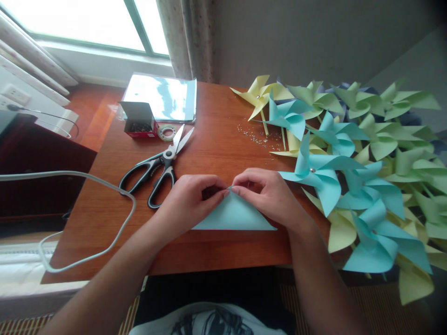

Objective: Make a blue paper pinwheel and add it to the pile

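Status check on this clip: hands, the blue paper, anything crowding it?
Left hand and right hand both pinch the folded blue paper at its top point. Paper flat on table. Scissors left, pinwheels right, both apart.

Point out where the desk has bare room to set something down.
Bare wood lies between the scissors and the pinwheel pile, behind both hands on the folded blue paper, and left of the scissors. The right side is crowded.
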Demonstrator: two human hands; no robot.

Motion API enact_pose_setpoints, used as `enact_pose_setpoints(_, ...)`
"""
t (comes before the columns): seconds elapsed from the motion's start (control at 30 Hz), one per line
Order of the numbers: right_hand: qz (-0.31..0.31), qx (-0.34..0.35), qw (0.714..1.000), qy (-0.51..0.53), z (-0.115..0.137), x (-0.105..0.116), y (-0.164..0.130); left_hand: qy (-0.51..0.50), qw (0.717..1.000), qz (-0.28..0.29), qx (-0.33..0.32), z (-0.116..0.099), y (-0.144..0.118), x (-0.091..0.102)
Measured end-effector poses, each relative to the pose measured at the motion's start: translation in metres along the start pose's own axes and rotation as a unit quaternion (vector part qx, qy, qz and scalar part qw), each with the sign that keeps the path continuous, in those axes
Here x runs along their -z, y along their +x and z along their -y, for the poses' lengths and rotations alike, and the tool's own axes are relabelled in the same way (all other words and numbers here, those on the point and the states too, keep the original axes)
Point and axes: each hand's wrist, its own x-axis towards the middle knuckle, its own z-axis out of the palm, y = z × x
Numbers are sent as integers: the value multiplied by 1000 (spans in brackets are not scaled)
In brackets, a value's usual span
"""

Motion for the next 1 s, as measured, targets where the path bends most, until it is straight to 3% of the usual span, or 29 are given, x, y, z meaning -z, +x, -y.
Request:
enact_pose_setpoints(0.17,-32,-1,999,-38,-6,-3,3,117,990,-63,-39,-4,-5,-3)
enact_pose_setpoints(0.27,-42,1,998,-45,-11,-5,6,243,958,-118,-101,-21,-21,-11)
enact_pose_setpoints(0.47,-64,-9,994,-84,-13,-10,9,331,918,-85,-200,-46,-60,-42)
enact_pose_setpoints(0.63,-69,-4,991,-111,-14,-11,10,361,911,-60,-189,-37,-68,-58)
enact_pose_setpoints(1.0,-83,16,986,-143,-19,-14,11,382,908,-29,-168,-32,-68,-66)
